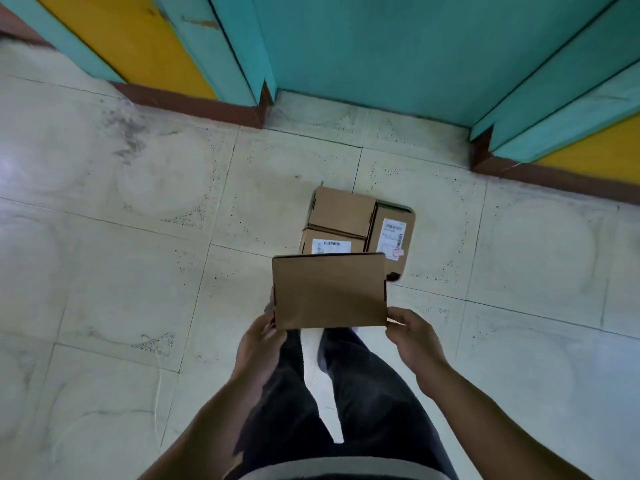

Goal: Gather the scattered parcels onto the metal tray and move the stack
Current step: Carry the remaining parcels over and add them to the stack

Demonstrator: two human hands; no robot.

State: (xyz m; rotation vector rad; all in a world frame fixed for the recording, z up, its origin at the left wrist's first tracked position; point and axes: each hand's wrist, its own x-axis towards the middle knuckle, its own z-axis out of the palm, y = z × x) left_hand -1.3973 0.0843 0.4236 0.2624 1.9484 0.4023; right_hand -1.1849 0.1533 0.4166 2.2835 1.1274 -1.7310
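While both the left hand and right hand pinch the flat brown cardboard parcel, lower level onto the stacked boxes covering the metal tray.

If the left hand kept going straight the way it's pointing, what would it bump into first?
The left hand already touches the plain box it holds. Beyond that, probably the labelled parcel on the metal tray, though depth is unclear.
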